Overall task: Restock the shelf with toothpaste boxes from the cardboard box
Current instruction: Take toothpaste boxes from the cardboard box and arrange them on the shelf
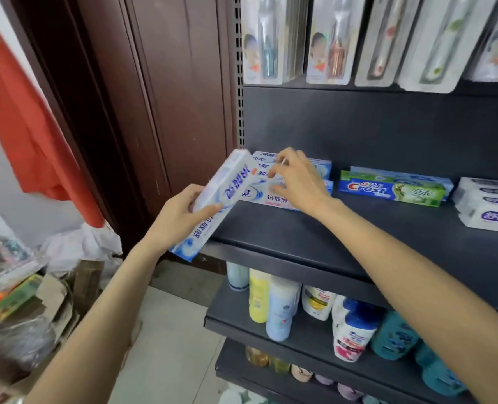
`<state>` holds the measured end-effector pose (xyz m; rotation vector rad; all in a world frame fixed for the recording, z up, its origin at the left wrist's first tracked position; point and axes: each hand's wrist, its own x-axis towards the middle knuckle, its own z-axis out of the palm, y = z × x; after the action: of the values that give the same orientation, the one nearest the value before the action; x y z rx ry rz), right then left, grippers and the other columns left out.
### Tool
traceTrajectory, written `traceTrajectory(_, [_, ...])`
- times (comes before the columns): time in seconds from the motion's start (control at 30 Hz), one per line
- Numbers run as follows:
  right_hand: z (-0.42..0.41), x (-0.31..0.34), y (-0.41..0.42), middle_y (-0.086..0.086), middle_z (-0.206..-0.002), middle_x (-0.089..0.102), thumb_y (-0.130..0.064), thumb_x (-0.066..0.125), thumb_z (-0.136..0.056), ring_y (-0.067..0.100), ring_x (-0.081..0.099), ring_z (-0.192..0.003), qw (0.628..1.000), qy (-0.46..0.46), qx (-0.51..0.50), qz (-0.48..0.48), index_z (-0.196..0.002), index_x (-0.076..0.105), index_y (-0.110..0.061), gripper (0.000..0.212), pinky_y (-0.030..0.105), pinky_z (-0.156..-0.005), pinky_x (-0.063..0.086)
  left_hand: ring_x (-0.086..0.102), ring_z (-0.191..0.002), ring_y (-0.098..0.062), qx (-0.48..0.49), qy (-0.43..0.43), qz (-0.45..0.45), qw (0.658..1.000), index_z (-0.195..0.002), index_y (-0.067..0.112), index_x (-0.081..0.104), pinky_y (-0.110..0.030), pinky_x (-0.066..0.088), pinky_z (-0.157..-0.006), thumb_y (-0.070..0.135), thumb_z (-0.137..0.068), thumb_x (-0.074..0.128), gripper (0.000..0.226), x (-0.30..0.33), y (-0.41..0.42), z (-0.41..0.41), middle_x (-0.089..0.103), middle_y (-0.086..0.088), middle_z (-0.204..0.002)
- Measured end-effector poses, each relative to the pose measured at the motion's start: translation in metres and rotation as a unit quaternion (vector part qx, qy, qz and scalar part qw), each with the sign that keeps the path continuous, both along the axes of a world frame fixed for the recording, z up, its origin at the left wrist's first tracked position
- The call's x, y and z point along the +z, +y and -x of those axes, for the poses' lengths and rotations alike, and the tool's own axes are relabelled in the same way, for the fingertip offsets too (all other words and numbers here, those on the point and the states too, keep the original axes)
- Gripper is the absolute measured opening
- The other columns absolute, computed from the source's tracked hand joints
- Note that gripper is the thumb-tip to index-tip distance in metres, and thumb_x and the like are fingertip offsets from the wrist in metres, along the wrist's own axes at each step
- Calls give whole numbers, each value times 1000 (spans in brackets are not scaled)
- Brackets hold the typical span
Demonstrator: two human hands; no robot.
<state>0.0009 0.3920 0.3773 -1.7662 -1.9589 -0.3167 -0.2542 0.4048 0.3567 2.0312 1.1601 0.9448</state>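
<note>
Dark shelf [300,228]: left hand [178,214] grips toothpaste box [221,199]; right hand [297,182] loosely spread, touching stacked boxes [274,196].

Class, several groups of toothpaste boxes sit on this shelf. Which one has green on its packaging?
The Crest box, between the blue-and-white stack under the right hand and the white stack. Only it has green.

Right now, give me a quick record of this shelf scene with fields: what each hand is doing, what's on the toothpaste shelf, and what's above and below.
left hand: left hand grips a white and blue toothpaste box, tilted, at the shelf's left end
right hand: right hand rests on the stacked toothpaste boxes
toothpaste shelf: dark shelf with a green Crest box and white boxes to the right
above: toothbrush packs
below: bottles
</note>
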Motion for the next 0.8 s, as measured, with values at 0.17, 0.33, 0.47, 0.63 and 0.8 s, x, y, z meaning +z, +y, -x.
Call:
traceTrajectory(0.17, [-14,23,-43,-1,-120,48,-27,66,-85,15,59,-97,963,268,6,16,-133,44,-27,53,35,-91,48,56,-86,-16,-82,183,-99,975,-119,24,62,-34,43,-83,50,-79,68,48,26,21,-25,62,3,-101])
traceTrajectory(0.33, [-10,10,-71,1,-122,55,-36,67,-83,23,65,-97,902,426,-20,67,-140,26,-31,70,42,-93,51,59,-74,-6,-102,-75,53,991,-96,22,64,-15,45,-66,30,-87,65,12,38,32,-66,67,7,-90])
traceTrajectory(0.47, [13,3,-74,-4,-115,59,-44,66,-82,14,60,-107,891,440,21,110,-136,30,-35,66,40,-98,47,63,-70,-10,-79,-271,216,935,-91,18,59,-21,48,-65,27,-92,57,9,31,20,-88,68,3,-84])
traceTrajectory(0.63, [21,-1,-72,-2,-98,63,-30,70,-82,19,62,-94,932,346,20,102,-131,43,-34,55,33,-88,49,68,-82,-11,-113,-347,251,896,-117,7,57,-26,53,-73,24,-96,51,28,8,-5,-95,68,-4,-102])
traceTrajectory(0.8, [9,-1,-61,-4,-122,60,-27,62,-88,17,51,-108,997,65,-21,34,-129,51,-36,43,36,-92,40,70,-69,-5,28,-46,66,996,-77,20,71,-29,52,-72,53,-86,56,37,-8,-1,-58,74,6,-72])
